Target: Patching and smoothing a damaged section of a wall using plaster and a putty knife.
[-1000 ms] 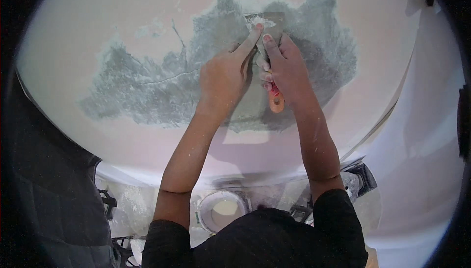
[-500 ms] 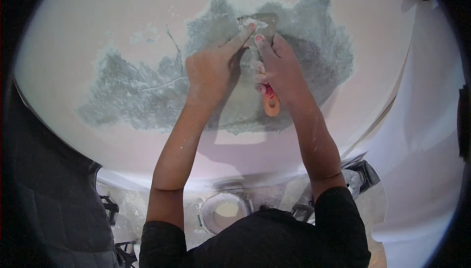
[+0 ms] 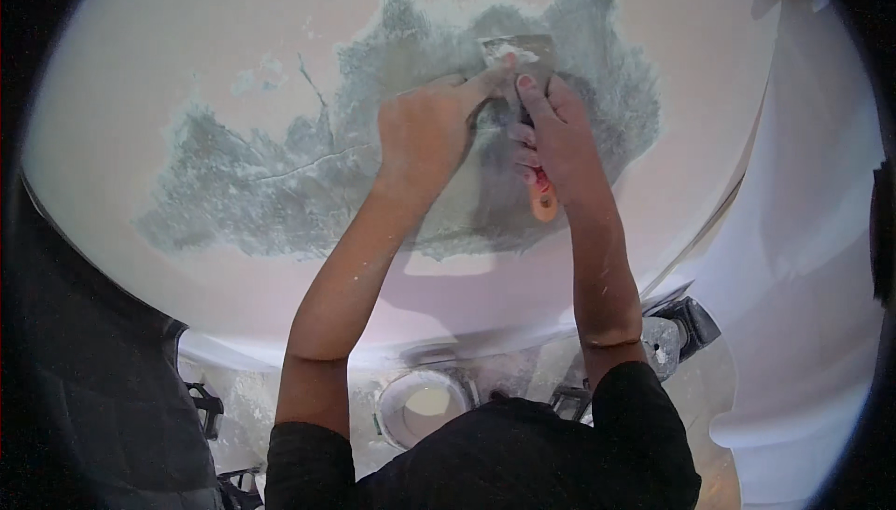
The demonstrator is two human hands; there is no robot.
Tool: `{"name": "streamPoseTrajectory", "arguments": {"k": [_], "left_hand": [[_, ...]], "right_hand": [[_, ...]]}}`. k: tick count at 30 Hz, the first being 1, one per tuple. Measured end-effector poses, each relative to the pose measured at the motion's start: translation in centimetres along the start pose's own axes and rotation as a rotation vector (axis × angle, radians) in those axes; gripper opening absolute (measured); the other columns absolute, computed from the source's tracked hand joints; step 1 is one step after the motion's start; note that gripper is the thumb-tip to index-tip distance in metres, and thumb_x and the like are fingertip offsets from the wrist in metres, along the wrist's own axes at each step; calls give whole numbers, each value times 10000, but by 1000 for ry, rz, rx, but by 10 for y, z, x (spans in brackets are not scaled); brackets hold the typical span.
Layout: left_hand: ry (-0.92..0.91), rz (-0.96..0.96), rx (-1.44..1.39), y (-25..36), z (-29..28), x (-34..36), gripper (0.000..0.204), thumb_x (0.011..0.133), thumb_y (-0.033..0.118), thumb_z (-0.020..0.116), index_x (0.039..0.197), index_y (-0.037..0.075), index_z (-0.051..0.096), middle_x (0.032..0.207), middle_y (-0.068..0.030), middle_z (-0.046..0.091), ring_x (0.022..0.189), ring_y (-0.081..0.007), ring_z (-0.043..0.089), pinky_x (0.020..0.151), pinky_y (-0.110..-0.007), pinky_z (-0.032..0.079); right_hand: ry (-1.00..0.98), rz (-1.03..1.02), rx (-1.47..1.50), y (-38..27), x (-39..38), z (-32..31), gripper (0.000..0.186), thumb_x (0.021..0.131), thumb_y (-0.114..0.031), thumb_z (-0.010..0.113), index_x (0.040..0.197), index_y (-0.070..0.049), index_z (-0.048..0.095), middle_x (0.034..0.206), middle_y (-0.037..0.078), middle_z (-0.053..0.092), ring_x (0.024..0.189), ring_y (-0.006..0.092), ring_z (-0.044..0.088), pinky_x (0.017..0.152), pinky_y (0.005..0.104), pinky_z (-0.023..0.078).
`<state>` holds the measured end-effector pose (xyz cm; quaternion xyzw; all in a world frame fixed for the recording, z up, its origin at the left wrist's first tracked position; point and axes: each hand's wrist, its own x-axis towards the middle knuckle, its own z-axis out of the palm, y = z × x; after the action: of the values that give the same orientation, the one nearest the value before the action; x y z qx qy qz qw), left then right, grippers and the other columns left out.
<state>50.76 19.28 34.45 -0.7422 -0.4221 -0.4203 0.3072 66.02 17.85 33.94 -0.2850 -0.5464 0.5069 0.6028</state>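
Right hand (image 3: 558, 141) gripped the putty knife (image 3: 525, 90) around its orange handle (image 3: 543, 202), fingers closed, blade flat against the white wall (image 3: 187, 62). Left hand (image 3: 425, 132) pressed on the blade with its fingertips (image 3: 499, 67), palm over the wall. Blade sat at the upper middle of the grey scraped patch (image 3: 308, 193), white filler smeared along its edge. A thin crack (image 3: 299, 163) ran across the patch to my left. Below my arms, a round tub (image 3: 425, 403) of pale compound stood on the spattered floor (image 3: 252, 398).
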Motion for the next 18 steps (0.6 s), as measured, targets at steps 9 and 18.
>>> {"name": "streamPoseTrajectory", "arguments": {"k": [9, 18], "left_hand": [[-41, -13, 79, 2, 5, 21, 525, 830, 214, 655, 1263, 492, 552, 739, -50, 664, 596, -258, 636, 520, -375, 477], [-2, -28, 24, 5, 11, 29, 482, 851, 259, 635, 1248, 517, 548, 761, -51, 680, 607, -254, 645, 525, -377, 494]], "right_hand": [[-25, 70, -85, -26, 3, -10, 241, 1008, -280, 466, 881, -81, 416, 619, -22, 400, 453, 66, 363, 379, 256, 353], [-84, 55, -117, -38, 3, -16, 251, 1006, -293, 464, 895, -68, 458, 624, -31, 400, 457, 62, 360, 383, 249, 359]]}}
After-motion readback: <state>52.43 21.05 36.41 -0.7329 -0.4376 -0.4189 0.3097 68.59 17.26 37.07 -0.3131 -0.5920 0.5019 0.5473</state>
